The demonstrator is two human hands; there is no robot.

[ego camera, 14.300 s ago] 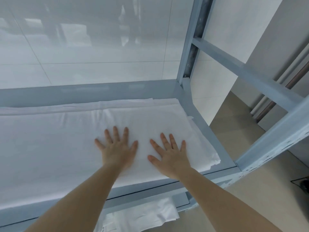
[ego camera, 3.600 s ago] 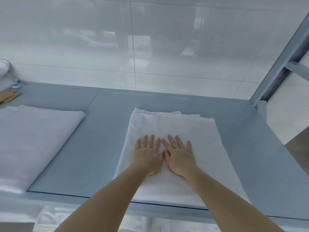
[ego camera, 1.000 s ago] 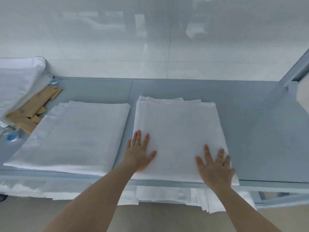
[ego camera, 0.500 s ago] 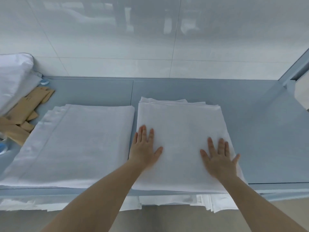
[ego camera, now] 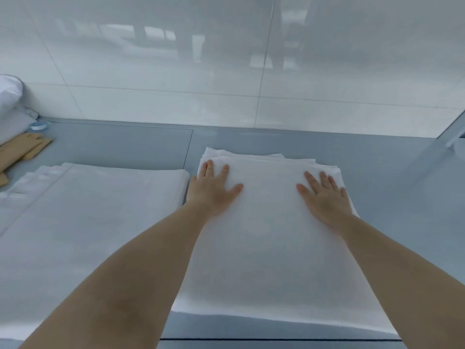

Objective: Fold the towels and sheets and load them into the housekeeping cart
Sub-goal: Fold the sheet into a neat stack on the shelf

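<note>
A folded white sheet [ego camera: 271, 238] lies on the grey-blue cart shelf [ego camera: 392, 202], reaching close to the shelf's near edge. My left hand [ego camera: 214, 190] presses flat on its far left corner, fingers straight and spread. My right hand [ego camera: 325, 195] lies flat on its far right part, fingers straight as well. A second folded white sheet [ego camera: 83, 222] sits directly to the left, its right edge almost touching the first one and my left wrist.
At the far left stand a white bag or pillow [ego camera: 10, 96], several tan paper packets [ego camera: 22, 149] and a small blue-rimmed cap [ego camera: 39, 125]. A glossy white tiled wall [ego camera: 251, 71] backs the shelf. A grey frame post [ego camera: 455, 132] rises at the right.
Both hands have slid away from me along the folded sheet, from its near part up to its far corners. The view has moved closer over the shelf.
</note>
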